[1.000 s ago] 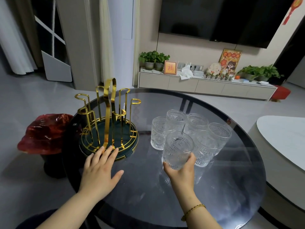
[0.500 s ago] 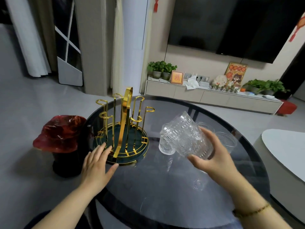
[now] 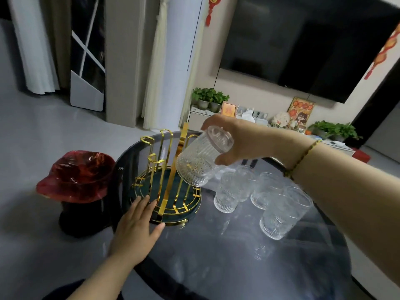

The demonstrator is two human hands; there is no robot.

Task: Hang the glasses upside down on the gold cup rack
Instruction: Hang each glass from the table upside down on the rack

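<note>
- A person's right hand point(image 3: 244, 141) grips a ribbed glass point(image 3: 201, 159) by its base, fingers and thumb closed around it, carrying it mouth-down and tilted over the right side of the gold cup rack point(image 3: 166, 180).
- A second ago the same glass stood upright among the others on the table, right of the rack, with the hand just closing on it; half a second ago it was lifted and turning on its side. Now it is nearly inverted, its rim at the rack's upper prongs.
- Whether the rim already touches a prong cannot be told; the glass hides the pegs behind it.
- The left hand point(image 3: 138, 226) lies open and flat, gripping nothing, fingertips on the near rim of the rack's green base, much as it did a second ago. Judged from its place, it is steadying the rack.
- Four more glasses point(image 3: 255, 195) are visible standing upright on the dark round table point(image 3: 216, 256), right of the rack and apart from it.
- No glass hangs on the rack; its visible gold hooks are bare.
- The task looks to be at its first hanging: the flip is almost done, and the mouth needs lining up over a free peg before the glass goes down.
- A red-lined bin point(image 3: 75, 180) sits left of the rack, off the table.
</note>
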